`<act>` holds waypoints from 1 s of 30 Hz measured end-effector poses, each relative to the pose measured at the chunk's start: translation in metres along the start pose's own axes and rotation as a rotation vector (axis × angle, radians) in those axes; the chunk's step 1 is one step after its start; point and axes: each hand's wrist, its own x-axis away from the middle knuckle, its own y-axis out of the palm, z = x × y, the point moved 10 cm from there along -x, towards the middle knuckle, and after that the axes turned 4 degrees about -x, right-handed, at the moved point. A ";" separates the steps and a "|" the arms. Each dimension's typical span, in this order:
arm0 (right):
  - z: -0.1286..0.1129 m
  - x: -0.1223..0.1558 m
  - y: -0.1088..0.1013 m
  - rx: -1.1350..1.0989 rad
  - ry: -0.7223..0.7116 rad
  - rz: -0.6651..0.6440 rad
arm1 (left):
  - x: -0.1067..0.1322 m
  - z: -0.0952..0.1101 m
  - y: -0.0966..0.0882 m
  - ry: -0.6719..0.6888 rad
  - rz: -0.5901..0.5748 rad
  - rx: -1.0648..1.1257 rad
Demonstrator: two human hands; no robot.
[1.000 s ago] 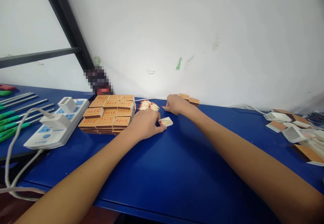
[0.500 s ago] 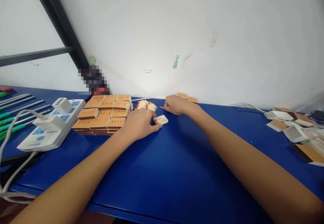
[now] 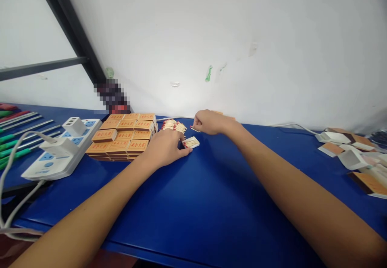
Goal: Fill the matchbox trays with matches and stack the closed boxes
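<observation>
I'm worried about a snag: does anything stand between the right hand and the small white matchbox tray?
Nothing visible does: only the blue tabletop shows between the right hand and the tray. The heap of red-tipped wooden matches lies left of that gap.

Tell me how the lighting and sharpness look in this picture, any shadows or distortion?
Head view: the wall brightest around its middle; a soft shadow on the blue table below the right forearm; a pixelated patch at back left; box parts near the right edge look stretched and soft.
</observation>
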 end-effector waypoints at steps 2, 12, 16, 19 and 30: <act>0.001 -0.004 -0.001 0.028 0.017 0.053 | 0.000 0.000 0.000 -0.003 0.000 -0.007; -0.003 -0.008 0.012 0.051 -0.010 0.042 | 0.000 0.000 0.000 -0.004 -0.022 0.002; -0.004 -0.007 0.014 0.043 -0.023 -0.009 | 0.001 0.001 0.000 0.005 -0.015 -0.015; -0.007 -0.006 0.016 0.051 -0.034 -0.041 | 0.001 0.002 0.000 0.007 -0.018 -0.010; -0.012 0.011 0.008 -0.020 -0.158 -0.180 | 0.001 0.001 0.000 -0.009 -0.021 0.001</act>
